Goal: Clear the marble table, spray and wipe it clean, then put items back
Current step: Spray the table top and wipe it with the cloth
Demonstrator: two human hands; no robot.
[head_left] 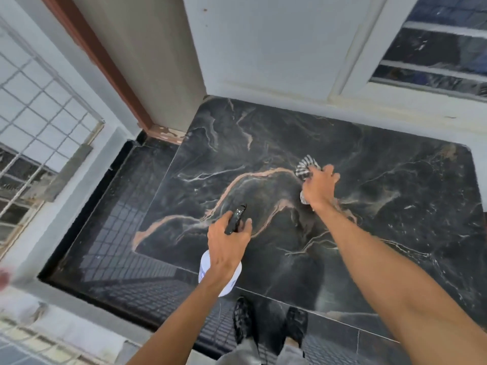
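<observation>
The black marble table [395, 219] with pale and orange veins fills the middle and right of the view. My right hand [320, 188] presses a striped black-and-white cloth [305, 165] flat on the marble near its centre. My left hand [226, 242] grips a spray bottle [233, 275] with a white body and a black nozzle; it hangs over the table's front left part, nozzle pointing away from me. The cloth is partly hidden under my palm.
A white wall and a window [442, 48] stand behind the table. A door frame [105, 67] meets the table's far left corner. Dark tiled floor [118, 246] lies left of the table, bounded by a white ledge and a wire grille [39, 114]. My shoes [268, 322] stand at the front edge.
</observation>
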